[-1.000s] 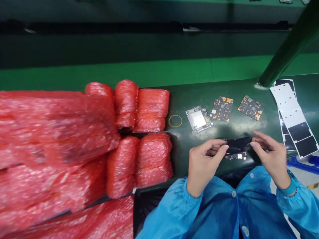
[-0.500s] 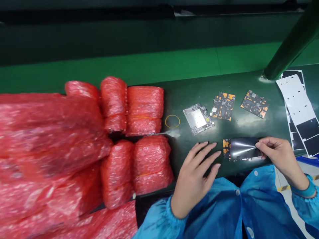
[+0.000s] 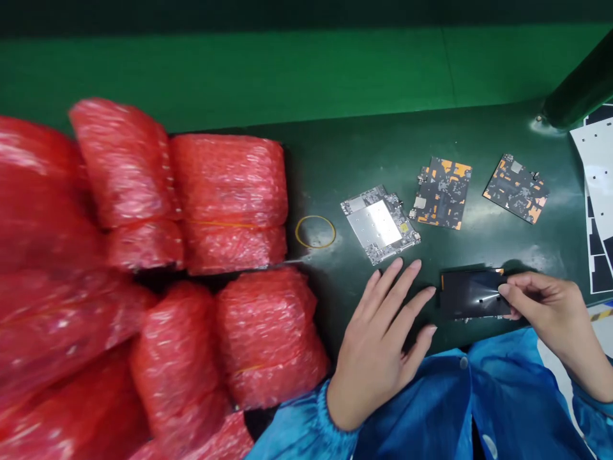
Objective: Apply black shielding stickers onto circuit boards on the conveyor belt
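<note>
The right hand (image 3: pixel 546 306) is nearly closed, its thumb and fingertips pinching the right end of a black-filmed circuit board (image 3: pixel 472 294). The board lies at or just above the dark green bench mat (image 3: pixel 364 147), with a sliver of orange showing along its upper edge. The left hand (image 3: pixel 378 348) is wide open, fingers spread, holding nothing, just left of the board and apart from it. The board looks light, thin and stiff but fragile, and its glossy film may be slippery, so its edges seem the safest hold. Beyond the board lie a silver-shielded circuit board (image 3: pixel 378 223) and two dark, orange-patched circuit boards (image 3: pixel 443 193). Farther left of it are a thin yellow rubber band (image 3: pixel 315 231) and red bubble-wrap bundles (image 3: pixel 230 204); far right of it is a white-and-black label sheet (image 3: pixel 596 191)
</note>
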Tool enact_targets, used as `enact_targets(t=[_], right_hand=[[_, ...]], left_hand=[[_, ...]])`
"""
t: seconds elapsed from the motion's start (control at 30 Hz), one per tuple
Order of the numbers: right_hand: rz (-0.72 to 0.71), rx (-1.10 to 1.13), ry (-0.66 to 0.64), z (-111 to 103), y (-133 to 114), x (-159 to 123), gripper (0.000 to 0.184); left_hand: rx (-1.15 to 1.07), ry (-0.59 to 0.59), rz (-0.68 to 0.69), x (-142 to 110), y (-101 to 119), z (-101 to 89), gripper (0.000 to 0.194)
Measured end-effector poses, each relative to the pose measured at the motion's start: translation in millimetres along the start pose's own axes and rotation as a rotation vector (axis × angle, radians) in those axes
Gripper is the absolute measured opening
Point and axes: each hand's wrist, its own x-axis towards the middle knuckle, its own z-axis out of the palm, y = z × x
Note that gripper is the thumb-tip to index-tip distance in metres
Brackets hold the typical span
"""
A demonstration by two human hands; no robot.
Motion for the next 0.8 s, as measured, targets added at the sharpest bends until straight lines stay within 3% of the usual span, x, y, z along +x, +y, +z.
enact_targets(t=[0.8], right_hand=[[0.064, -0.001, 0.051, 2.2, -6.4, -5.6, 0.03]], left_hand=[[-0.032, 0.01, -0.006, -0.5, 0.3, -2.7, 0.032]])
